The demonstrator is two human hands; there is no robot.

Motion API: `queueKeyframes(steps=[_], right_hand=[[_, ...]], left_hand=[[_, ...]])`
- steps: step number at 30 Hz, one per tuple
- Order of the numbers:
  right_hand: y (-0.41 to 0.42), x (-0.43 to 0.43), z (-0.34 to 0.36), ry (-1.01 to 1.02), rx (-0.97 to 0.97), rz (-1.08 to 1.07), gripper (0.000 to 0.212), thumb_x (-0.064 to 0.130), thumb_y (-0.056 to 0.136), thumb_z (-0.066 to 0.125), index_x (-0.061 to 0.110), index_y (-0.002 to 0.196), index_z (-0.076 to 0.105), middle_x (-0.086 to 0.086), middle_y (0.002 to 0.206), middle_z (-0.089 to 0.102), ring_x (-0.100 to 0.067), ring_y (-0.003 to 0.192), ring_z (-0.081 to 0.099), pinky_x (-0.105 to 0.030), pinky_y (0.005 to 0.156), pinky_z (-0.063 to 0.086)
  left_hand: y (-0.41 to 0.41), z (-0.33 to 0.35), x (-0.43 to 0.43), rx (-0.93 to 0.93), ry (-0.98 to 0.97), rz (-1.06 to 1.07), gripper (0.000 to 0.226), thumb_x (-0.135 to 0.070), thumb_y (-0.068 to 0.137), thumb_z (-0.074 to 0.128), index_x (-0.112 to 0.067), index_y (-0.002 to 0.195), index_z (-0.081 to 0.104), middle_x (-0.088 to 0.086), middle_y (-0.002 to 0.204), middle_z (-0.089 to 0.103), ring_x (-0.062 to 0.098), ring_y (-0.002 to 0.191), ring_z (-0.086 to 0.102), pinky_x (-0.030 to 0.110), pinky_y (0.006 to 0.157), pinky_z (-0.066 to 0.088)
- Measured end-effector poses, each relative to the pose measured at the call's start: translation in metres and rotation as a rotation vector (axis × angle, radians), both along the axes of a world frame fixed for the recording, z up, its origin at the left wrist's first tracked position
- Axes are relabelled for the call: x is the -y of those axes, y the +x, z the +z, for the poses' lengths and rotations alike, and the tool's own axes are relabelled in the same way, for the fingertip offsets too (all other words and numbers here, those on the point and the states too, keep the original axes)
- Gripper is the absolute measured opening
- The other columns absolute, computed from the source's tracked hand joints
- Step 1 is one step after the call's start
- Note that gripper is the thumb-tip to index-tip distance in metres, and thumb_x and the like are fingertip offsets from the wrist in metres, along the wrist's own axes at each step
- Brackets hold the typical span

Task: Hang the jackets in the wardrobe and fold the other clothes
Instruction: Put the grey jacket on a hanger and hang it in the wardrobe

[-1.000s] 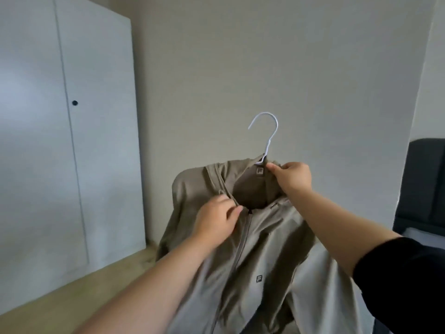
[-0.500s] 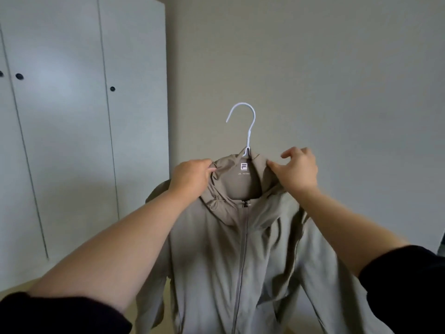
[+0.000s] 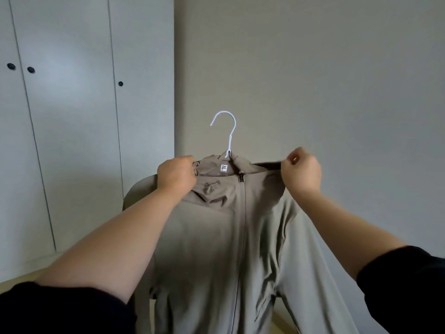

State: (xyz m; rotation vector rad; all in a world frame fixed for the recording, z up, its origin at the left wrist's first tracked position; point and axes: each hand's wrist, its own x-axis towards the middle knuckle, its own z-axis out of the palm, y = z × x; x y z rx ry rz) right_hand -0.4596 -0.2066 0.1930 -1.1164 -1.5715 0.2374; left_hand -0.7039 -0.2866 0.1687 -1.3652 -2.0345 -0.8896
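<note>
At the left, a smooth white wardrobe (image 3: 72, 116) is seen, its flat doors closed and fitted with small round dark knobs. The jacket's collar is gripped by the curled left hand (image 3: 177, 173). A slim white hanger (image 3: 227, 133), its curved hook upright, is seated in the neck. The thin, soft taupe jacket (image 3: 216, 237) is held in the air, zipped to the neck, creased along its right side. Its right shoulder fabric is pinched by the right hand (image 3: 301, 173). A plain matte wall (image 3: 337, 68) is seen behind.

A white "F" logo label (image 3: 223, 168) sits inside the jacket (image 3: 216, 249) collar.
</note>
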Motion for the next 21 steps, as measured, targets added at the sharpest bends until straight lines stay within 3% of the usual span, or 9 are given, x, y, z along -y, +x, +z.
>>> queueKeyframes(steps=[2,4,6,10,12,15,17,19,21], right_hand=[[0.006,0.003,-0.005,-0.319,0.459,0.049,0.01,0.007,0.08,0.048,0.009,0.077,0.057,-0.008,0.069,0.059,-0.027,0.063,0.058,-0.024,0.054,0.044],[0.009,0.007,-0.012,-0.582,0.668,0.245,0.013,0.005,0.081,0.045,0.003,0.074,0.057,-0.013,0.061,0.057,-0.025,0.049,0.056,-0.023,0.046,0.047],[0.01,0.006,-0.015,-0.459,0.599,0.309,0.014,0.006,0.083,0.047,0.003,0.078,0.059,-0.014,0.068,0.06,-0.027,0.061,0.058,-0.025,0.052,0.044],[0.023,-0.01,-0.012,-0.084,0.399,0.113,0.036,0.008,0.086,0.051,0.006,0.121,0.053,-0.015,0.12,0.051,-0.031,0.112,0.05,-0.03,0.089,0.038],[0.025,-0.018,-0.011,-0.186,0.407,0.116,0.056,0.01,0.087,0.051,0.008,0.14,0.033,-0.017,0.136,0.039,-0.034,0.125,0.041,-0.036,0.101,0.034],[0.021,-0.02,-0.013,-0.439,0.379,0.216,0.079,0.012,0.087,0.057,0.014,0.149,0.008,-0.017,0.142,0.037,-0.035,0.126,0.042,-0.036,0.095,0.037],[0.02,-0.016,-0.017,-0.635,0.301,0.315,0.072,0.013,0.088,0.059,0.013,0.146,0.018,-0.014,0.138,0.042,-0.033,0.119,0.048,-0.038,0.086,0.046],[0.014,-0.012,-0.021,-0.791,0.372,0.428,0.044,0.012,0.089,0.058,0.012,0.129,0.041,-0.011,0.127,0.051,-0.029,0.108,0.054,-0.044,0.082,0.053],[-0.001,-0.009,-0.026,-0.688,0.464,0.424,0.034,0.01,0.089,0.056,0.011,0.122,0.046,-0.011,0.118,0.055,-0.029,0.104,0.055,-0.04,0.083,0.051]], left_hand=[[-0.004,0.003,0.003,0.074,0.057,0.011,0.034,-0.013,0.09,0.05,-0.016,0.06,0.033,0.008,0.071,0.055,0.03,0.067,0.043,0.029,0.057,0.026],[-0.005,0.004,0.005,0.114,0.104,0.006,0.036,-0.013,0.09,0.051,-0.016,0.059,0.032,0.003,0.065,0.046,0.03,0.066,0.041,0.03,0.053,0.022],[-0.005,0.005,0.007,0.13,0.146,-0.017,0.031,-0.013,0.089,0.052,-0.015,0.061,0.039,0.001,0.064,0.045,0.031,0.066,0.045,0.03,0.051,0.02],[-0.01,0.012,0.01,0.172,0.241,-0.021,0.018,-0.006,0.085,0.051,-0.013,0.068,0.051,0.008,0.075,0.061,0.032,0.071,0.049,0.03,0.054,0.021],[-0.013,0.018,0.012,0.206,0.278,0.004,0.02,-0.005,0.085,0.051,-0.016,0.068,0.049,0.012,0.077,0.062,0.028,0.068,0.042,0.03,0.056,0.024],[-0.017,0.024,0.014,0.26,0.308,0.043,0.016,-0.004,0.085,0.05,-0.012,0.071,0.052,0.016,0.078,0.061,0.03,0.069,0.043,0.03,0.058,0.028],[-0.021,0.026,0.016,0.292,0.322,0.072,0.013,-0.003,0.084,0.049,-0.008,0.074,0.056,0.018,0.079,0.061,0.035,0.073,0.05,0.03,0.059,0.032],[-0.023,0.027,0.02,0.314,0.34,0.096,0.012,-0.003,0.083,0.048,-0.006,0.077,0.058,0.016,0.077,0.059,0.036,0.073,0.05,0.03,0.059,0.031],[-0.024,0.027,0.024,0.322,0.34,0.11,0.012,-0.004,0.085,0.048,-0.007,0.075,0.054,0.013,0.073,0.052,0.032,0.07,0.044,0.029,0.059,0.029]])
